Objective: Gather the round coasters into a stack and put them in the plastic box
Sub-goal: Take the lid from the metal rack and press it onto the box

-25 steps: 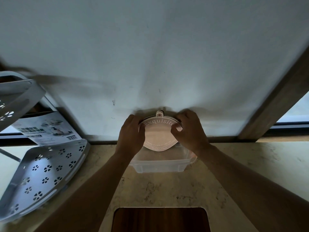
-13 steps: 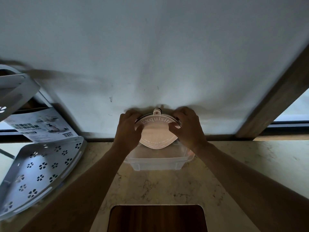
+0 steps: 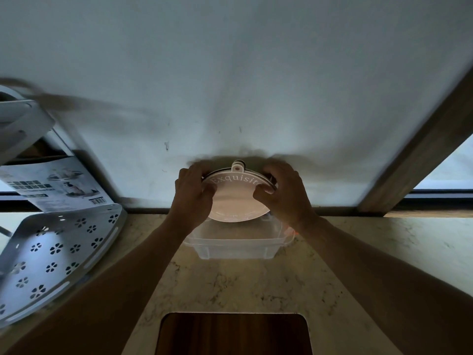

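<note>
While most of the view is filled by one pale wall (image 3: 230,73), one marbled stone counter (image 3: 358,252) is seen running across the lower half. One dark wooden post (image 3: 419,155) is seen slanting up at two o'clock. At nine o'clock, one white metal rack (image 3: 51,252) with flower-shaped holes is seen, with one printed leaflet (image 3: 56,185) propped behind it. One dark wood panel (image 3: 234,334) is set into the counter at six o'clock.

One clear plastic box (image 3: 235,247) is placed on the counter at the centre, close against the wall, with its top open. Just above its far half, one stack of round coasters (image 3: 238,203) is held tilted toward the camera. The top coaster is pink, with the white word "Exquisite" and a small hanging tab at twelve o'clock. Thin dark edges of more coasters are seen behind its rim; how many cannot be counted.

Two bare hands are seen. The left hand (image 3: 193,194) is curled around the stack's edge at nine o'clock, thumb laid on the pink face. The right hand (image 3: 282,194) is curled around the edge at three o'clock, thumb pressed on the face near the lettering. The stack is gripped between both hands, fingers bent and close together, not spread.
</note>
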